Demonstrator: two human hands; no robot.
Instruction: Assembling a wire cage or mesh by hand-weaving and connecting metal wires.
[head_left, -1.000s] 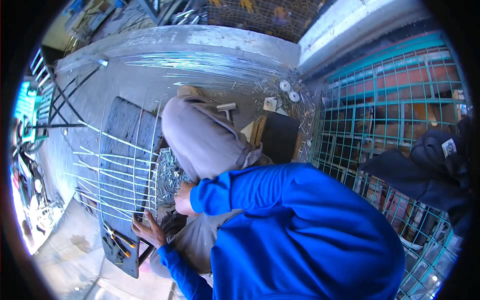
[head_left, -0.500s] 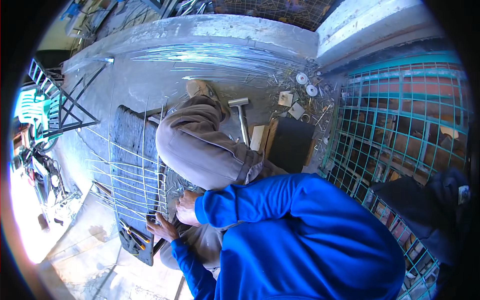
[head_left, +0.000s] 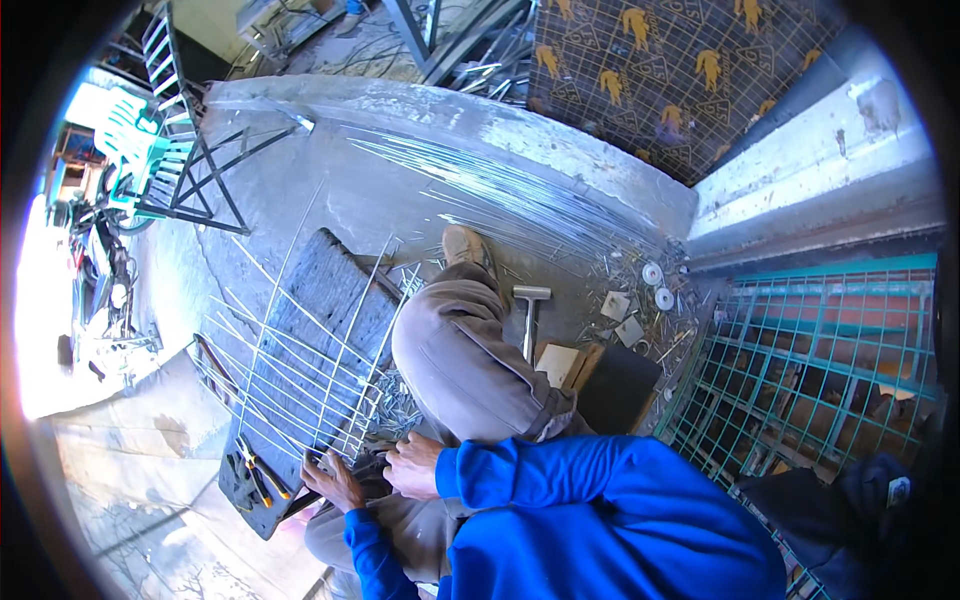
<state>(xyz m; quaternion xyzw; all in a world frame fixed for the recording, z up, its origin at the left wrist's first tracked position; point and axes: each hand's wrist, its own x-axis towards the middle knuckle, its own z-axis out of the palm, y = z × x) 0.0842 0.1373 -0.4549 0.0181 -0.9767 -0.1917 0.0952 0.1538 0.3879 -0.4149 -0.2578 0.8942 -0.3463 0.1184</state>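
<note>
A grid of thin metal wires lies over a dark, worn wooden board, with long wire ends sticking out past its edges. At the near corner of this grid my left hand has its fingers bent around the wires. My right hand is just to the right, near the grid's edge, with curled fingers; whatever they hold, if anything, is hidden. Pliers with orange and black handles rest on the board's near end, beside a darker tool. Short cut wire pieces are heaped between the board and my leg.
A hammer lies beyond my knee, next to a dark block. Long loose wires stretch along the low concrete ledge. Metal scraps and round discs litter the far corner. A green mesh panel stands at right.
The view has swung, so the whole scene sits farther right and lower. My left hand remains at the grid's near corner, my right hand close beside it with fingers still curled.
</note>
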